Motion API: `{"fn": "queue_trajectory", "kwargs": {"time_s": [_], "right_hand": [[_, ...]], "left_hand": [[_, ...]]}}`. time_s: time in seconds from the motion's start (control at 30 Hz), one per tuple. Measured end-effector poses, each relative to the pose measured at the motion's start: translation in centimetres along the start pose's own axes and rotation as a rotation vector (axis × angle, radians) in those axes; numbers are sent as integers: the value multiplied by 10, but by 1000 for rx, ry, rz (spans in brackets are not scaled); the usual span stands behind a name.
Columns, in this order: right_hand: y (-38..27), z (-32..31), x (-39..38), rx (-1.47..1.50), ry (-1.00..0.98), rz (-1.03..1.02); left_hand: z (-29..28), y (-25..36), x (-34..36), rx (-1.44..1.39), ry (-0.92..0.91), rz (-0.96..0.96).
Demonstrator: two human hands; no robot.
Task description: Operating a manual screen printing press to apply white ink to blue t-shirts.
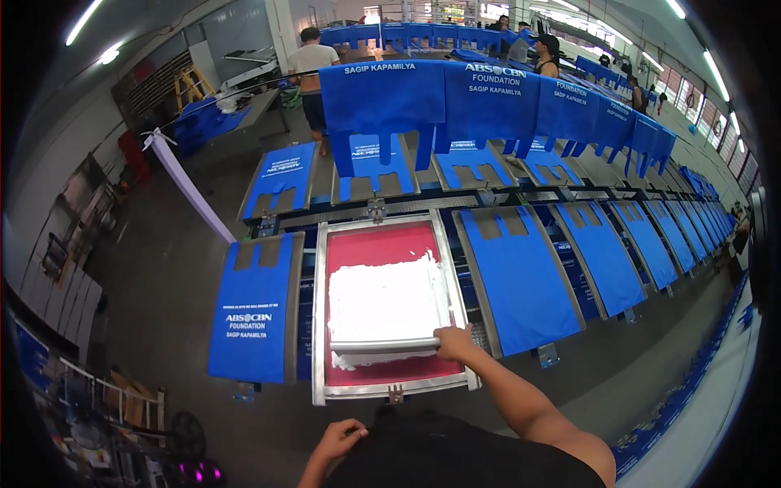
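My right hand (pixel 455 343) is closed around the right end of a squeegee (pixel 384 346), a long metal bar lying across a screen printing frame (pixel 320 309). White ink (pixel 386 301) covers much of the frame's dark red mesh (pixel 370 241), mostly beyond the squeegee. A thinner, ragged patch shows on the near side of the bar. My left hand (pixel 342 438) hangs near my body, below the frame, its fingers curled with nothing visible in them. Whatever lies under the screen is mostly hidden.
A printed blue bag (pixel 251 342) lies on the board to the left; plain blue bags (pixel 521 276) line boards to the right. More printed bags (pixel 382 102) hang from a line ahead. A pale strip (pixel 191 191) slants at left. People (pixel 315 81) stand farther back.
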State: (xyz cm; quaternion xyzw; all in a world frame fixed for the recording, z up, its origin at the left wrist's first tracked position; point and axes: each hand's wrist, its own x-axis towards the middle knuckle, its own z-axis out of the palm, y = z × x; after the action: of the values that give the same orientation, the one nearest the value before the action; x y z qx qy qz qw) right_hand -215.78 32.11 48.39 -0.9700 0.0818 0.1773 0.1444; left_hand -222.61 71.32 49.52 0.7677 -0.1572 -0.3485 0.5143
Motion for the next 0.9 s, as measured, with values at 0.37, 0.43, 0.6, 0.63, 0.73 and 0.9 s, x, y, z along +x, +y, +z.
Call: {"fn": "queue_trajectory", "kwargs": {"time_s": [0.37,0.43,0.6,0.63,0.73,0.9], "right_hand": [[-126,37,123,-173,57,40],[-143,52,146,-183,68,-27],[-142,88,217,-168,10,-50],[-139,105,239,-163,-21,-65],[-119,174,308,-111,1,-48],[-48,197,450,63,128,-51]], "left_hand": [[-249,-13,168,793,379,645],[-255,-14,197,910,380,650],[-273,-87,296,1076,99,319],[-277,-109,319,1099,16,247],[-282,-195,389,1059,-54,276],[-302,-187,550,1088,12,348]]}}
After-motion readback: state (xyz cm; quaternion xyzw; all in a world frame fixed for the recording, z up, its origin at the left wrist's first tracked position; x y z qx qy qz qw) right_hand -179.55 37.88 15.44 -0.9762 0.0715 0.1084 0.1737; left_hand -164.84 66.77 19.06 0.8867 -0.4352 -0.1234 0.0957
